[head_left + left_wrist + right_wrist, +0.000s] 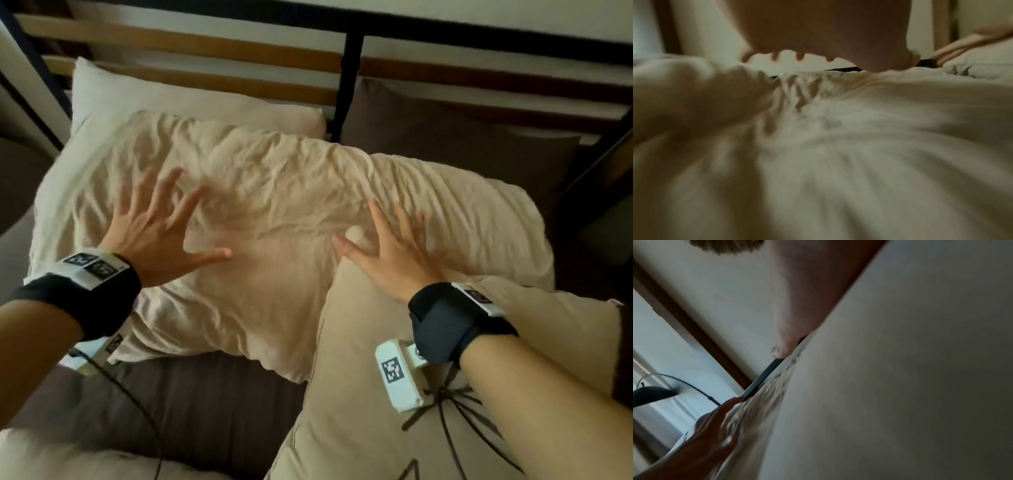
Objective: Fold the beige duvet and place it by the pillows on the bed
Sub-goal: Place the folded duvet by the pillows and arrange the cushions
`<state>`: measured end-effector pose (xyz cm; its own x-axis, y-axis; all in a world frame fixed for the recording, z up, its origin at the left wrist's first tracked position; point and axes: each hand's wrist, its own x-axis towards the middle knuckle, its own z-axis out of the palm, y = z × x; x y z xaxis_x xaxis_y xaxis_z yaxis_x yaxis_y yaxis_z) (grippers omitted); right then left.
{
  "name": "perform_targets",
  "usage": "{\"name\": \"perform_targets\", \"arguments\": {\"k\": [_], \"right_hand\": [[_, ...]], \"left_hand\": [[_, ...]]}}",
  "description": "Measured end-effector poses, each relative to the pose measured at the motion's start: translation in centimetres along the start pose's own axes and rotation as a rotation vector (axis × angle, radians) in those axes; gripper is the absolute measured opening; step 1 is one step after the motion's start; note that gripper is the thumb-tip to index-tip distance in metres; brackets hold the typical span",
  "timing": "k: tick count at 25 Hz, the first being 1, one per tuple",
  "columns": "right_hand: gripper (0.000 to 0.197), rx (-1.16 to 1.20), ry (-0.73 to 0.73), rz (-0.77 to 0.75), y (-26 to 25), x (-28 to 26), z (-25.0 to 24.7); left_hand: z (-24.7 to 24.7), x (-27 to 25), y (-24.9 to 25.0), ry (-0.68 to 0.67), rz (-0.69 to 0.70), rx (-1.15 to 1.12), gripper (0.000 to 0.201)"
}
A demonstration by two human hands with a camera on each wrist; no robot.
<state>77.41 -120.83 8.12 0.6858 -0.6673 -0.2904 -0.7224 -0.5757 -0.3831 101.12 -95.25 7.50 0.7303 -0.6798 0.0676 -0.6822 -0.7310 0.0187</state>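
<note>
Duvet: the folded beige duvet point(274, 219) lay against the pillows point(178, 99) on the bed point(212, 404).
Left hand point(154, 233): flat, fingers spread, on it.
Right hand point(394, 253): likewise.

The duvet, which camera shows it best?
The head view. It shows the whole folded duvet lying by the pillows, with both hands spread flat on it. The left wrist view shows only blurry wrinkled cloth up close. The right wrist view shows a narrow wrinkled strip of it beside plain cloth.
</note>
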Motion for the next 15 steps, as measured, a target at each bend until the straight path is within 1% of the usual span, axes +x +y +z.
{"name": "perform_targets", "arguments": {"k": [1, 2, 3, 4, 5, 7, 10, 11, 12, 13, 14, 15], "right_hand": [[0.113, 0.037, -0.016, 0.043, -0.1, 0.2, -0.8], [0.115, 0.017, -0.062, 0.119, 0.4, 0.4, -1.3], [0.119, -0.033, -0.122, 0.190, 1.1, 0.3, -1.4], [0.122, -0.072, -0.155, 0.237, 1.7, 0.4, -1.4], [0.124, -0.093, -0.162, 0.269, 2.1, 0.4, -1.2], [0.123, -0.105, -0.138, 0.286, 2.1, -0.1, -0.8], [0.115, -0.090, -0.014, 0.233, 0.1, -2.1, 0.3], [0.110, -0.075, 0.042, 0.180, -0.7, -3.0, 0.5], [0.105, -0.056, 0.081, 0.121, -1.5, -4.1, 0.7], [0.101, -0.039, 0.106, 0.068, -2.0, -5.2, 0.9], [0.102, -0.058, 0.123, 0.032, -2.3, -6.2, 1.0], [0.107, -0.117, 0.130, 0.010, -2.3, -7.4, 1.0]], "left_hand": [[-0.7, 1.6, 0.4, -0.004, -0.038, -0.009, 0.118], [-0.6, 3.0, 0.7, -0.081, -0.107, -0.025, 0.120], [0.0, 3.5, 0.7, -0.187, -0.171, -0.038, 0.123], [0.5, 3.9, 0.4, -0.250, -0.204, -0.047, 0.124], [1.1, 4.0, -0.1, -0.277, -0.206, -0.054, 0.125], [1.2, 3.1, -0.9, -0.295, -0.179, -0.055, 0.126], [0.9, 0.4, -1.0, -0.264, -0.130, -0.051, 0.128], [0.8, -0.9, -0.5, -0.231, -0.106, -0.074, 0.127], [0.7, -2.9, 0.1, -0.202, -0.053, -0.110, 0.126], [1.2, -5.5, 0.4, -0.192, 0.038, -0.146, 0.125], [2.0, -8.5, 0.3, -0.233, 0.155, -0.164, 0.125], [3.4, -12.7, -0.5, -0.270, 0.293, -0.123, 0.124]]}}
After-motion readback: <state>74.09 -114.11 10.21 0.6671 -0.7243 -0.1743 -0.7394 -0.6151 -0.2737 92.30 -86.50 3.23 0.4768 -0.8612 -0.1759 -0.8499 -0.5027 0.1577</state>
